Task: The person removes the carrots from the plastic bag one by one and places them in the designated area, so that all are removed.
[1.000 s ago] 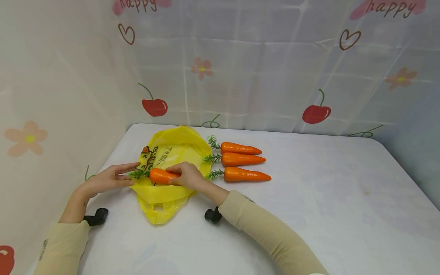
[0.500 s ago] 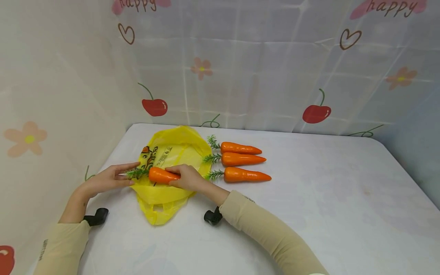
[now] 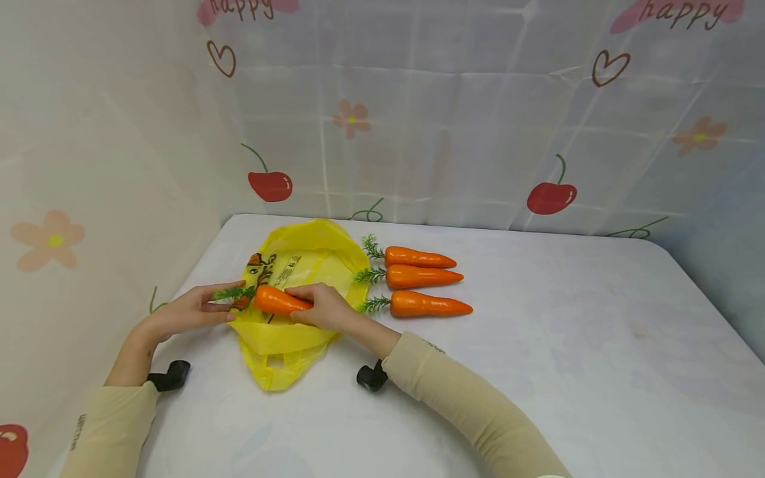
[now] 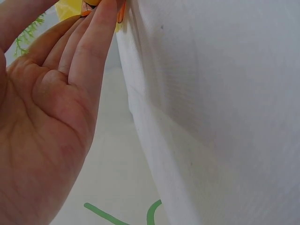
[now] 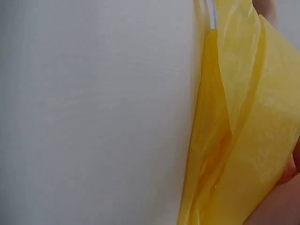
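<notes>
A yellow plastic bag (image 3: pixel 281 338) with a printed picture lies at the left of the table. My right hand (image 3: pixel 323 307) grips an orange carrot (image 3: pixel 276 300) with a green leafy top over the bag. The carrot's tapered end is hidden in the hand, and its leaves point left into the gap of my left hand (image 3: pixel 185 312). That hand holds the bag's left rim with extended fingers (image 4: pixel 89 51); the exact contact is partly hidden. In the right wrist view the bag (image 5: pixel 262 122) covers most of the right hand and the whole carrot.
Three more carrots lie in a column right of the bag: a far one (image 3: pixel 420 257), a middle one (image 3: pixel 424 276) and a near one (image 3: pixel 430 304). Their leafy tops face the bag. White cloth covers the table (image 3: pixel 568 345); a patterned curtain (image 3: pixel 448 119) hangs behind.
The carrot in my right hand has tilted, its leafy end rising and shifting slightly left toward the left hand. The left hand, the bag and the other carrots stay almost still.
</notes>
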Action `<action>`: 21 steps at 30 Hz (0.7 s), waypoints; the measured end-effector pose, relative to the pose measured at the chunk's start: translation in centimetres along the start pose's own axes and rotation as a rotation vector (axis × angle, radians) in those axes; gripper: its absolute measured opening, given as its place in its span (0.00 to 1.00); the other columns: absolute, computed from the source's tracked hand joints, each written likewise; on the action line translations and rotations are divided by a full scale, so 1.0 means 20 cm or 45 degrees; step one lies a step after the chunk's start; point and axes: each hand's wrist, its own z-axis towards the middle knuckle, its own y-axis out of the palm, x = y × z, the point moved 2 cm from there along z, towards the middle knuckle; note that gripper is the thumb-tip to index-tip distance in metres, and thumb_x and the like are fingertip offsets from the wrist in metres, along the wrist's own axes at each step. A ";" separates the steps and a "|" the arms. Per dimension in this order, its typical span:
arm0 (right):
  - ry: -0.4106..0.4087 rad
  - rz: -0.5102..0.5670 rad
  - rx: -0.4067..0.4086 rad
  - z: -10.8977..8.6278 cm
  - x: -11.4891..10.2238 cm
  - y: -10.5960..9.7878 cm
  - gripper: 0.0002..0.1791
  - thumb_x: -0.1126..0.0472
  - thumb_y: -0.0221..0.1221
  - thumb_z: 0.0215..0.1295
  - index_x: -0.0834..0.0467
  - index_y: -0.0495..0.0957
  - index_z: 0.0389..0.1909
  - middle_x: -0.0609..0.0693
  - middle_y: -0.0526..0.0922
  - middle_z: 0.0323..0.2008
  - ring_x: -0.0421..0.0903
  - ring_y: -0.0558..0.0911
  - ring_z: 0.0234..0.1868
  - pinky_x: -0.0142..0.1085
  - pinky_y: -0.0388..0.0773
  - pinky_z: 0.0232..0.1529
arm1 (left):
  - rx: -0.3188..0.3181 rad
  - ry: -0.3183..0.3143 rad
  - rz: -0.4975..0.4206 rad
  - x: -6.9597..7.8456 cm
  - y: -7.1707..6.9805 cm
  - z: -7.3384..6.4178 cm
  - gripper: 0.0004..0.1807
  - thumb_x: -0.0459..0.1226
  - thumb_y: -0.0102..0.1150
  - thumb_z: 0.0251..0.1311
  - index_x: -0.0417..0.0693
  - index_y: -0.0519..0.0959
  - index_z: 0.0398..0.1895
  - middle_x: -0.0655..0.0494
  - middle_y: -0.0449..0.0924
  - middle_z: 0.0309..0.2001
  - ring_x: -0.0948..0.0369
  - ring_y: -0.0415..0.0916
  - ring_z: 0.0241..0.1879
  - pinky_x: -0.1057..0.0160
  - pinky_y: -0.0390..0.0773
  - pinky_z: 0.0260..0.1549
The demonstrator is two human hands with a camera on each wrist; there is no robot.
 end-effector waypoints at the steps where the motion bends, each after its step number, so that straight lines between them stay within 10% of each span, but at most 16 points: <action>1: -0.003 0.004 0.003 0.00 -0.01 0.00 0.26 0.65 0.62 0.60 0.61 0.71 0.61 0.50 0.77 0.54 0.36 0.75 0.51 0.23 0.67 0.50 | 0.001 -0.006 -0.004 0.00 0.00 0.00 0.36 0.39 0.60 0.60 0.35 0.59 0.68 0.33 0.58 0.65 0.43 0.67 0.58 0.64 0.73 0.48; 9: -0.008 0.120 0.035 -0.02 -0.05 -0.04 0.26 0.66 0.62 0.61 0.59 0.71 0.62 0.50 0.77 0.55 0.35 0.75 0.47 0.24 0.70 0.47 | -0.009 -0.015 0.003 0.03 0.00 -0.02 0.36 0.39 0.58 0.62 0.25 0.57 0.65 0.29 0.56 0.65 0.39 0.63 0.59 0.51 0.71 0.51; 21: -0.094 0.292 0.054 -0.14 -0.16 -0.20 0.27 0.66 0.61 0.62 0.59 0.69 0.63 0.50 0.75 0.56 0.39 0.76 0.46 0.28 0.73 0.46 | -0.036 0.051 -0.037 0.00 0.00 0.00 0.37 0.37 0.58 0.62 0.35 0.55 0.70 0.35 0.50 0.69 0.39 0.57 0.62 0.59 0.71 0.51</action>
